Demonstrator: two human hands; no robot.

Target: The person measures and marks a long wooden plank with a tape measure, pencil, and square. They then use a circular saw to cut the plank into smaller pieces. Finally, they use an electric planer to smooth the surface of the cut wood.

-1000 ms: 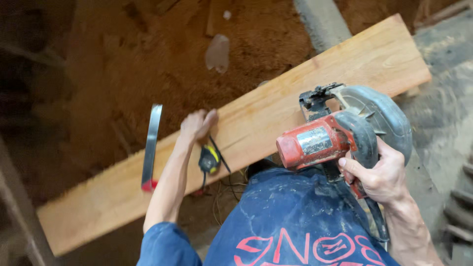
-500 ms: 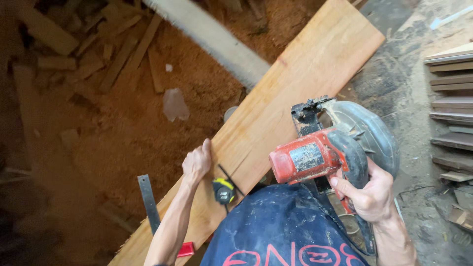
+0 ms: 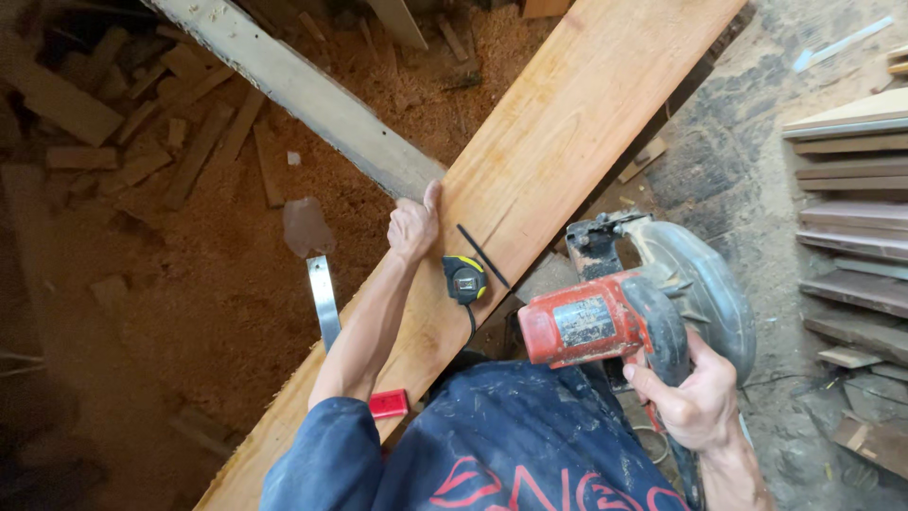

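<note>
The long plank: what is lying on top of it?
On the long plank lie a tape measure and a pencil; the left hand grips its edge. The forearm and clothing cover the near part.

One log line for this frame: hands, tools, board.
left hand: gripping plank edge | right hand: holding circular saw, off plank | tape measure, pencil: on plank | square: under left arm
</note>
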